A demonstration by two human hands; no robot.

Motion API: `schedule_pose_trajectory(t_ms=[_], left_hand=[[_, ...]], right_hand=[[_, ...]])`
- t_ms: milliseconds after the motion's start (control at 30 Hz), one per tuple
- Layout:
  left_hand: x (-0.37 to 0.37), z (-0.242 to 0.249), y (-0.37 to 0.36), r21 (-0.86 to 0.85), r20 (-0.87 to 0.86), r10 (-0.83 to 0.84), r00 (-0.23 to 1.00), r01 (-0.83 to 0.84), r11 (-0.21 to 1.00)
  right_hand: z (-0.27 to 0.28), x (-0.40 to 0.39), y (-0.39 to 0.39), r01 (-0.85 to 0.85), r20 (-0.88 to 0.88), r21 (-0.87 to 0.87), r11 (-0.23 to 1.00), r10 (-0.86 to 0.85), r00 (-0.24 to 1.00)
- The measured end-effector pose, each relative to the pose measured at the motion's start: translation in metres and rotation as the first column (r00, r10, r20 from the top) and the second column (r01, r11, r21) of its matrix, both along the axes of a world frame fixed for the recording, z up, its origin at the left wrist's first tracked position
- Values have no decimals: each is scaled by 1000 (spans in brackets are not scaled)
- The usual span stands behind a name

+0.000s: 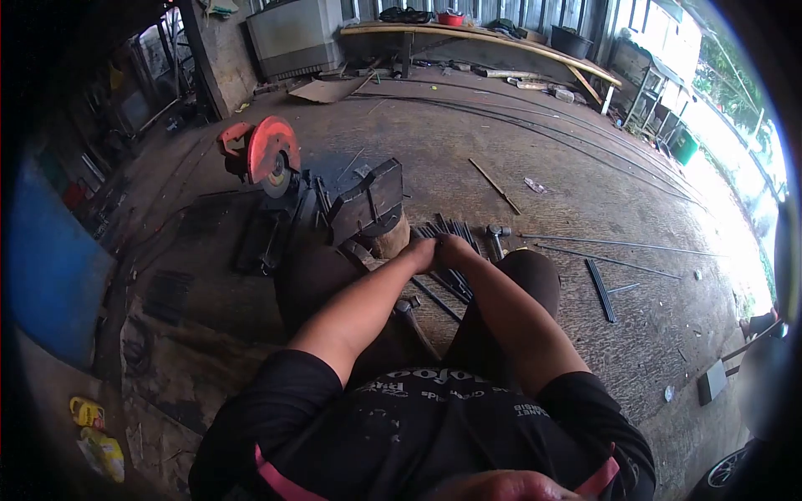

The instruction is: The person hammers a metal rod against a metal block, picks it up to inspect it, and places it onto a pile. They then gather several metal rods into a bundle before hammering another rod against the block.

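Note:
My left hand (pixel 422 253) and my right hand (pixel 454 250) meet in front of my knees, both closed. Whatever they hold is hidden by the hands themselves. Just beyond and beneath them lies a bundle of dark metal rods (pixel 456 286) on the floor. To the left of my hands, a dark metal block (pixel 371 200) sits on a wooden stump (pixel 391 240). A hammer (pixel 408 311) lies between my legs with its handle toward me. Another hammer (pixel 498 234) is on the floor beyond my right hand.
A red cut-off saw (pixel 272 150) stands ahead on the left. Long thin rods (pixel 618 246) stretch across the floor to the right, near a short dark bar (pixel 600 290). A wooden stick (pixel 494 186) lies ahead. Along the back wall runs a bench (pixel 484 42).

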State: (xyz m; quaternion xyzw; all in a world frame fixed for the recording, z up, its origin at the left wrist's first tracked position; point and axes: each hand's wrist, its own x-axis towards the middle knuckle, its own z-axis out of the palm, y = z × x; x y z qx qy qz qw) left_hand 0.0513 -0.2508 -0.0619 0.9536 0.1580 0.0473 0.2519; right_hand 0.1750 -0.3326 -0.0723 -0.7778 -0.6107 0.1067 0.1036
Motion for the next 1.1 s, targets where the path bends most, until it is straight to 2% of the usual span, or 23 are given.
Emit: schedule_pose_trajectory(t_ms=[67, 100, 167, 233, 267, 300, 333, 400, 433, 467, 500, 533, 600, 633, 700, 733, 800, 833, 900, 967, 1000, 1067, 1100], left_hand=[[-2, 14, -7, 11, -50, 10, 999, -10, 1000], [-2, 20, -10, 12, -53, 8, 999, -7, 1000], [-3, 25, -15, -145, -42, 104, 994, -109, 983], [15, -15, 2, -86, 36, 70, 997, -67, 994], [7, 9, -11, -137, 33, 103, 994, -97, 986], [11, 0, -7, -215, 108, 37, 993, -13, 976], [19, -25, 5, -137, 132, 39, 990, -21, 990], [22, -23, 3, -114, 96, 47, 994, -36, 993], [16, -7, -4, -165, 107, 14, 994, 4, 986], [15, -4, -8, -182, 96, 18, 995, 0, 983], [14, 0, -9, -77, 40, 30, 999, -27, 997], [13, 8, -10, 37, -11, 46, 999, -45, 998], [16, 7, -7, 68, -36, 83, 996, -81, 994], [23, -11, 3, 52, -15, 55, 998, -54, 997], [26, -15, 6, 37, 9, 28, 1000, -28, 999], [22, -5, 0, 37, -16, 40, 999, -39, 999], [23, -10, 1, 36, -42, 54, 998, -52, 998], [28, -23, 7, 70, -48, 21, 999, -18, 997], [29, -25, 10, 105, -56, -11, 998, 17, 994], [17, 6, -5, 67, -56, 11, 998, -7, 998], [24, -8, 5, 58, -69, -1, 998, 5, 998], [43, -57, 29, 276, 41, -247, 968, 227, 934], [32, -37, 18, 178, -22, -170, 985, 171, 969]], right_hand=[[-64, 36, 29, -267, 217, 5, 964, 260, 941], [-55, 33, 26, -265, 214, 7, 964, 257, 942], [-15, 12, 8, -132, 151, -49, 990, 138, 979], [44, -12, -19, -104, 106, -137, 985, 119, 987], [58, -15, -22, -85, 75, -213, 973, 103, 992], [31, -3, -11, -107, 128, -176, 979, 131, 983], [2, 10, 0, -131, 182, -142, 981, 156, 971], [-1, 16, 4, -281, 279, -252, 926, 348, 895], [-10, 20, 7, -286, 256, -268, 920, 354, 899], [-20, 25, 10, -303, 321, -192, 933, 352, 879], [-26, 27, 11, -324, 391, -110, 940, 341, 855], [-28, 25, 9, -327, 387, -111, 939, 344, 855], [-25, 24, 7, -37, 55, 126, 991, 30, 998], [-39, 32, 14, -39, 57, 129, 991, 32, 998], [-87, 55, 34, -222, 246, 193, 956, 171, 954], [-54, 44, 8, -223, 247, 193, 956, 173, 953], [28, 1, -18, -142, 114, -3, 990, 141, 983], [23, 4, -14, -143, 113, -4, 990, 143, 983], [13, 12, -1, -376, 408, -223, 899, 436, 802], [4, 19, 7, -405, 424, -215, 889, 459, 781], [-5, 21, 8, -433, 434, -212, 876, 482, 761], [-38, 34, 27, -499, 572, -321, 805, 584, 576], [-23, 26, 20, -509, 536, -359, 782, 620, 573]])
